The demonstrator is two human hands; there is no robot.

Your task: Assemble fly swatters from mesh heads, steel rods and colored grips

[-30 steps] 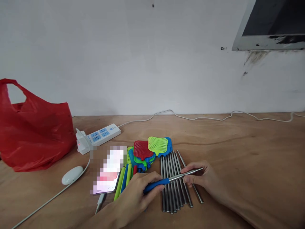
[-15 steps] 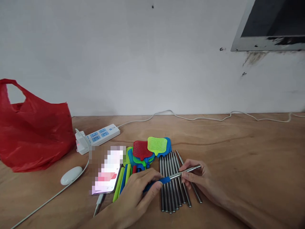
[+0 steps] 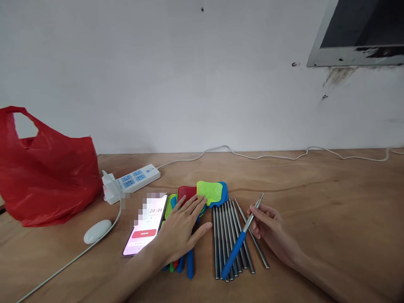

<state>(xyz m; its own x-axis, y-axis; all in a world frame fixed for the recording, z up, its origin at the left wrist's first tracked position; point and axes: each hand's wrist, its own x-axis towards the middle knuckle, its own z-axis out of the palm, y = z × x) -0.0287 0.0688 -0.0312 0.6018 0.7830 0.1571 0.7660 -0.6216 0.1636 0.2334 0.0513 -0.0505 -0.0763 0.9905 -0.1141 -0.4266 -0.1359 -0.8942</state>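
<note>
My right hand [image 3: 273,225] pinches the bare metal end of a telescopic rod with a blue handle [image 3: 235,252]; it tilts over a row of steel rods [image 3: 217,240]. One loose steel rod [image 3: 261,252] lies apart, just under my right fingers. Flat and outstretched, my left hand [image 3: 179,227] reaches across a pile of fly swatter parts, fingertips near a red swatter head [image 3: 186,192] and a yellow-green swatter head [image 3: 210,191]. A blue swatter head [image 3: 225,193] peeks out behind. Below my left hand, coloured handles [image 3: 190,265] stick out; their middles are hidden.
Left of the pile lies a lit phone [image 3: 148,229]. Farther left are a white power strip [image 3: 135,179], a white oval device [image 3: 97,231] with its cable, and a red plastic bag [image 3: 53,176]. A thin cord [image 3: 261,157] runs along the wall.
My left hand has let go of the blue handle and moved up over the swatter heads, fingers spread. The rod in my right hand has swung steeper, its handle now pointing down toward me.
</note>
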